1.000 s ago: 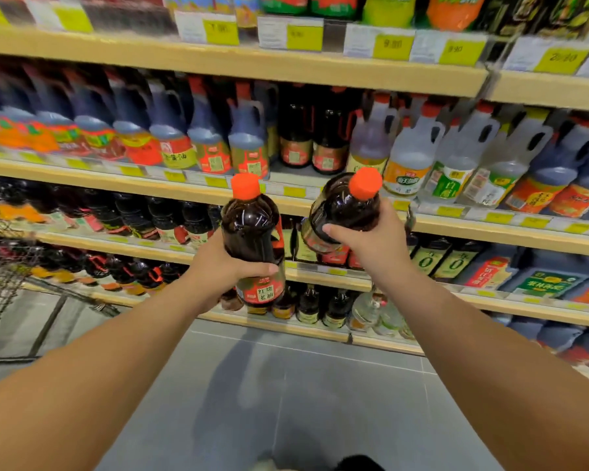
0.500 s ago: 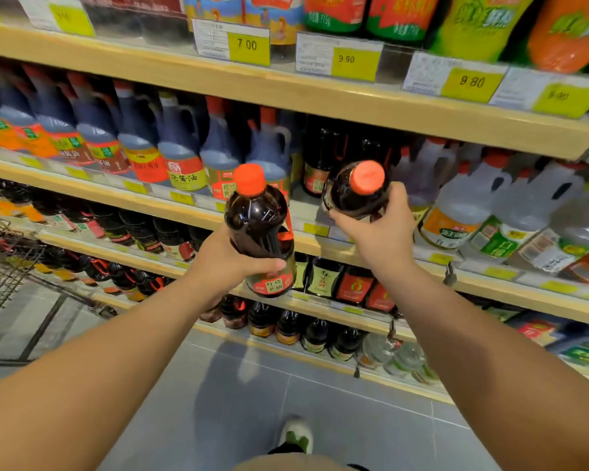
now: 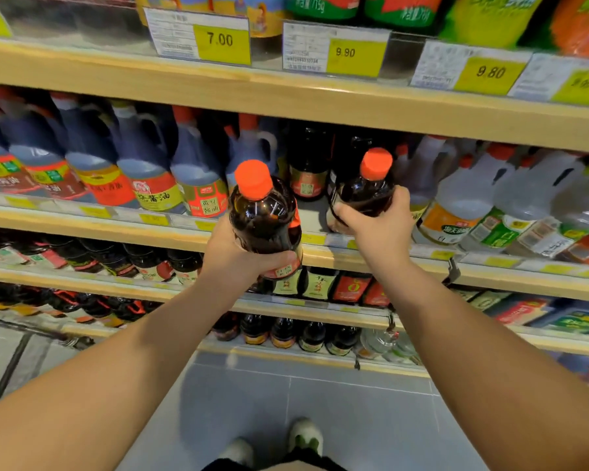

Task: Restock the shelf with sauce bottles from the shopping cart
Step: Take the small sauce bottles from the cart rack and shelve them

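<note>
The right hand [image 3: 376, 226] is holding an upright dark sauce bottle [image 3: 366, 192] at the shelf gap [image 3: 312, 215]. The left hand [image 3: 238, 253] is gripping a second bottle [image 3: 264, 219] outside the shelf edge.

Two dark brown sauce bottles [image 3: 264, 219] [image 3: 366, 192] carry orange-red caps, the shelf edge [image 3: 286, 96] is pale wood, and the price tags [image 3: 221, 45] at upper centre are yellow.

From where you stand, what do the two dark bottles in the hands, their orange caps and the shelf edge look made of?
Left bottle and right bottle: likely clear glossy plastic, possibly glass, given sharp highlights over dark sauce. Orange caps: matte plastic, seemingly, with flat colour and no glare. Shelf edge: pale wood or wood-look laminate; the blur hides any grain.
</note>
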Motion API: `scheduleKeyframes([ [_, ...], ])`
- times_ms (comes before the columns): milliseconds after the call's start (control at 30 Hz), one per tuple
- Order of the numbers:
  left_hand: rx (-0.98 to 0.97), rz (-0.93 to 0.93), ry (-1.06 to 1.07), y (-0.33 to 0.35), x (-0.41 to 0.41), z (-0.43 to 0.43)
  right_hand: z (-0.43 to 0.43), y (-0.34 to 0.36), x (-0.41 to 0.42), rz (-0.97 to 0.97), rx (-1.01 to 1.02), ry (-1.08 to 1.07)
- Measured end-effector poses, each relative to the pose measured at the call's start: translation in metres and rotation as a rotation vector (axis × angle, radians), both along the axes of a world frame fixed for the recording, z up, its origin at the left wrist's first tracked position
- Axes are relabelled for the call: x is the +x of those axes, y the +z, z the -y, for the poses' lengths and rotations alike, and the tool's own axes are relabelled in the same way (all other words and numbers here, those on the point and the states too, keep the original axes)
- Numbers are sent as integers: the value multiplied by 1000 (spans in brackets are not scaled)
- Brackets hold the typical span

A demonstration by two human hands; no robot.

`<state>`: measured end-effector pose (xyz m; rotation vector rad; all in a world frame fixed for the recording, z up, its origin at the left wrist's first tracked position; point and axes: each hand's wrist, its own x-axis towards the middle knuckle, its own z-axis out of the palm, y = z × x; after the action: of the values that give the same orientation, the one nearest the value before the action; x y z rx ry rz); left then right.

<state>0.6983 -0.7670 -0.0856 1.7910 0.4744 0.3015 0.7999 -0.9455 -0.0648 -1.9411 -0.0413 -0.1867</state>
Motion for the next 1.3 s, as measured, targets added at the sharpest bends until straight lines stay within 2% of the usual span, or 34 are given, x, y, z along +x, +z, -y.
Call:
scheduleKeyframes([
  [233, 132, 69, -19, -6, 13, -9, -20, 6, 10, -61, -57, -164],
  [533, 6, 236, 32, 2, 48, 14, -14, 1, 3, -25, -16, -219],
  [633, 4, 240, 34, 5, 65, 23, -11, 0, 4, -23, -3, -212],
  [733, 183, 226, 65, 5, 74, 26, -11, 0, 6, -34, -4, -208],
  [833, 226, 223, 59, -4, 82, 25, -9, 1, 9, -38, -23, -211],
  [967, 207, 180, 70, -8, 91, 28, -9, 3, 12, -42, -81, -205],
  [1300, 450, 53, 123, -17, 101, 37, -7, 9, 30, -40, -263, -222],
])
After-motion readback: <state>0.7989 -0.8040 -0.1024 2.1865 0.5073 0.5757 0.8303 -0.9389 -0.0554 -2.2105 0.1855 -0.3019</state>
